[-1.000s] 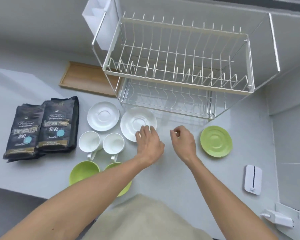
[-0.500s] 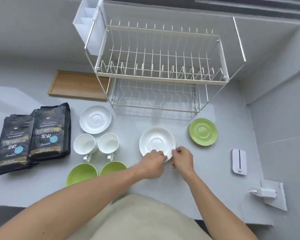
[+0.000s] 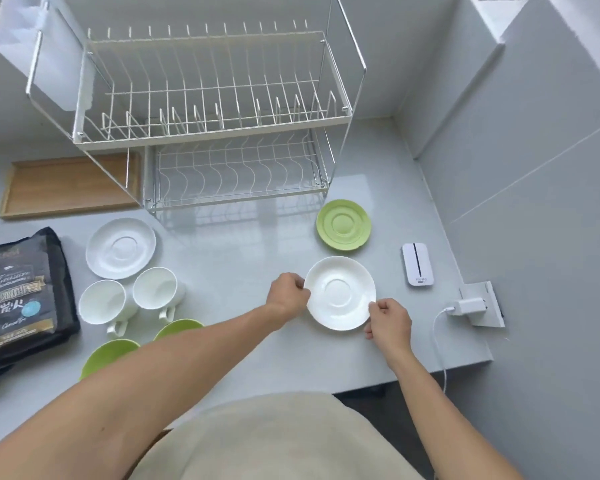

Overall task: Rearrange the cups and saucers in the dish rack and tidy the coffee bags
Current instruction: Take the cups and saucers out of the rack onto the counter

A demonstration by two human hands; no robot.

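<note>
A white saucer (image 3: 340, 292) lies on the grey counter, gripped at its left rim by my left hand (image 3: 288, 294) and at its lower right rim by my right hand (image 3: 388, 320). A green saucer (image 3: 343, 225) lies just behind it. To the left are another white saucer (image 3: 120, 247), two white cups (image 3: 103, 303) (image 3: 155, 288) and two green cups (image 3: 108, 355) (image 3: 177, 329), partly hidden by my left arm. Black coffee bags (image 3: 21, 296) lie at the far left. The two-tier wire dish rack (image 3: 208, 133) stands bare at the back.
A wooden tray (image 3: 70, 183) lies left of the rack and a white holder (image 3: 49, 46) hangs on the rack's left end. A small white device (image 3: 417, 264) and a plugged-in charger (image 3: 466, 305) with cable sit at the right, near the wall.
The white saucer has slid from in front of the rack rightwards and toward me, below the green saucer. Both hands have closed on its rim, one on each side.
</note>
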